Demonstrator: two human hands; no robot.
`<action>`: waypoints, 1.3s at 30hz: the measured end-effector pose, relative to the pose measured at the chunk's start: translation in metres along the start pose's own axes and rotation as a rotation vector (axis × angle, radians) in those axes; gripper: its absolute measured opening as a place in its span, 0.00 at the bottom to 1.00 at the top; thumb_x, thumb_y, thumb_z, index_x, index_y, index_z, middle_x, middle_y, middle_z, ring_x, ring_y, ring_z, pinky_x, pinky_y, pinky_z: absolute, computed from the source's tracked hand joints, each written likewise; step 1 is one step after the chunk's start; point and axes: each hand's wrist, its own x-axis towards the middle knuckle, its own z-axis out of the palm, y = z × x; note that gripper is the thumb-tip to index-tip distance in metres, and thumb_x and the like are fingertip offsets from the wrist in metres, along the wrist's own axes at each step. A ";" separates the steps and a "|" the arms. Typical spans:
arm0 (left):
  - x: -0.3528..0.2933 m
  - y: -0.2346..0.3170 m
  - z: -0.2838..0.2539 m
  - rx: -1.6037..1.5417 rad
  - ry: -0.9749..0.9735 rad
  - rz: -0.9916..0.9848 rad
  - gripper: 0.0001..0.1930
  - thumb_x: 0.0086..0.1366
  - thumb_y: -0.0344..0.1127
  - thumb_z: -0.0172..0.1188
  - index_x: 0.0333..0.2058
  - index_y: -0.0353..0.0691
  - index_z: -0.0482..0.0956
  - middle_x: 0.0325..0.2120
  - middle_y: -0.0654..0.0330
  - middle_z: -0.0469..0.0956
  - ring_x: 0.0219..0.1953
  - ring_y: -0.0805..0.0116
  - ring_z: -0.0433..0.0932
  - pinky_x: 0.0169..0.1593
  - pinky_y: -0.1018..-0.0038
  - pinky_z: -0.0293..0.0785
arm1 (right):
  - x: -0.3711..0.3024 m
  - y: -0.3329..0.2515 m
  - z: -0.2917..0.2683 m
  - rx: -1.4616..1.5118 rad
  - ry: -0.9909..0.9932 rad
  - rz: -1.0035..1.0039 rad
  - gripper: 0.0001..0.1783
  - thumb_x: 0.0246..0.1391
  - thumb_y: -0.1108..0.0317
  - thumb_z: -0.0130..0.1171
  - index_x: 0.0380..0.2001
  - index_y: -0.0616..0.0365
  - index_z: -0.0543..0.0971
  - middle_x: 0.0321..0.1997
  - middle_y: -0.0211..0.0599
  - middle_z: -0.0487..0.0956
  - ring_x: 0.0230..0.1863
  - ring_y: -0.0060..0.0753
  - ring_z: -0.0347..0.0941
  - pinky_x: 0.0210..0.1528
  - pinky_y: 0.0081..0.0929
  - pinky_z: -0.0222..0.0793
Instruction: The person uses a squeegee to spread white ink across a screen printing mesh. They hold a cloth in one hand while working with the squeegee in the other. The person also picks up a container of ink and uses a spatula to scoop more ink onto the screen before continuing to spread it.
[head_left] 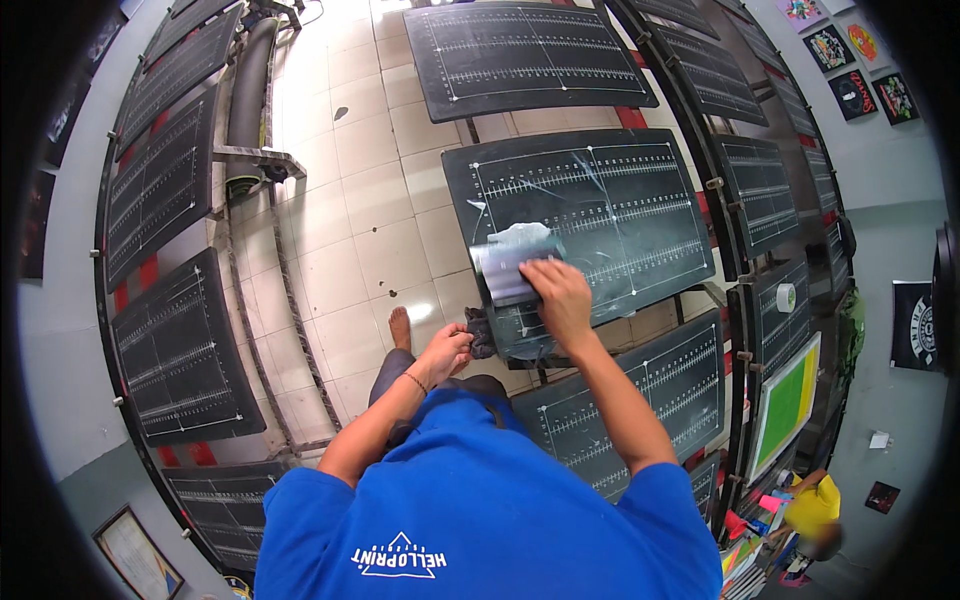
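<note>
A black printing board with white ruler marks and grid lines lies tilted in front of me. My right hand is closed on a wide, flat, silvery scraper, pressed against the board's near left part. Beyond the blade is a whitish, wet-looking smear. Thin pale streaks mark the rest of the surface. At the board's near left corner, my left hand pinches a crumpled dark grey rag. The rag hangs beside the board's edge.
More marked black boards stand along a metal frame, one beyond and one nearer. Racks of similar boards line the left side. At right are a tape roll, a green-and-yellow framed screen and a person in yellow.
</note>
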 end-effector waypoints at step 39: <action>0.056 0.152 -0.064 -0.064 -0.052 -0.012 0.06 0.68 0.29 0.55 0.41 0.47 0.70 0.37 0.67 0.75 0.38 0.71 0.76 0.43 0.70 0.73 | 0.190 0.030 0.045 -0.041 0.006 0.176 0.23 0.39 0.79 0.60 0.43 0.47 0.83 0.46 0.27 0.83 0.49 0.37 0.77 0.48 0.35 0.72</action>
